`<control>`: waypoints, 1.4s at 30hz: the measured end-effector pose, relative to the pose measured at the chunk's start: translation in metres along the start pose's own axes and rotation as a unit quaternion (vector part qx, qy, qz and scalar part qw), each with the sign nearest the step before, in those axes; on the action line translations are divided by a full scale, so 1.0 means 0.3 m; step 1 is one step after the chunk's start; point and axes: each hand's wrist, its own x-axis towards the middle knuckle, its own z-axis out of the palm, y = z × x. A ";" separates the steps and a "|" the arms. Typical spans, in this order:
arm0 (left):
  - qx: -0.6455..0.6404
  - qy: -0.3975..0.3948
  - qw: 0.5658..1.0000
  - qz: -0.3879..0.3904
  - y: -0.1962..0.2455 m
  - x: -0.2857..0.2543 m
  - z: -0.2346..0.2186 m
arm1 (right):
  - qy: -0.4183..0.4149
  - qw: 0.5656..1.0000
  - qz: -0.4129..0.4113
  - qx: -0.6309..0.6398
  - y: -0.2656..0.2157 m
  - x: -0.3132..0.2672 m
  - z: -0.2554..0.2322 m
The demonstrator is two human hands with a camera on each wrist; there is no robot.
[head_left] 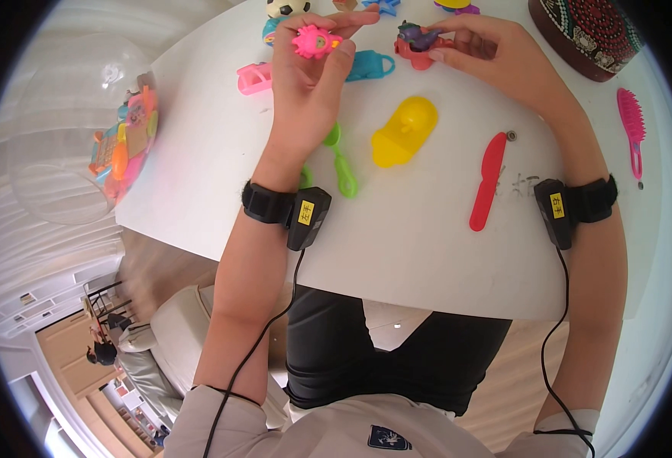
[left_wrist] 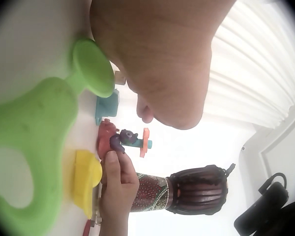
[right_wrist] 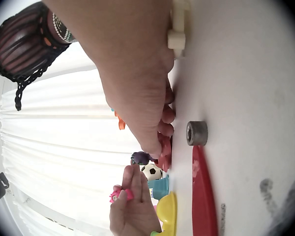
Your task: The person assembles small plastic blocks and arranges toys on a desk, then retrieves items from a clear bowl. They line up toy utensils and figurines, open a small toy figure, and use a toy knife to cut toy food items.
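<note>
My left hand (head_left: pixel 302 95) holds a small pink spiky toy figure (head_left: pixel 315 42) with the thumb against it, the other fingers stretched out. In the right wrist view the same pink figure (right_wrist: pixel 122 195) lies under the left thumb. My right hand (head_left: pixel 489 49) pinches a small purple toy figure (head_left: pixel 416 35) between thumb and fingertips. Directly beside and below it sits a red toy figure (head_left: pixel 420 59), which the purple one overlaps. From the left wrist, the purple figure (left_wrist: pixel 128 137) shows a round head and curved body in front of the red one (left_wrist: pixel 106 135).
A yellow toy (head_left: pixel 405 130), a red toy knife (head_left: pixel 489 183), green toy utensils (head_left: pixel 344 172) and a teal toy (head_left: pixel 370 66) lie on the white table (head_left: pixel 420 252). A patterned drum (head_left: pixel 588 38) and pink brush (head_left: pixel 632 126) stand right. Left is a clear dome (head_left: pixel 61 130) beside colourful toys.
</note>
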 end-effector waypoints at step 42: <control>0.207 0.010 0.977 -0.046 -0.023 -0.012 -0.015 | -0.008 0.994 0.076 0.077 -0.081 0.005 -0.039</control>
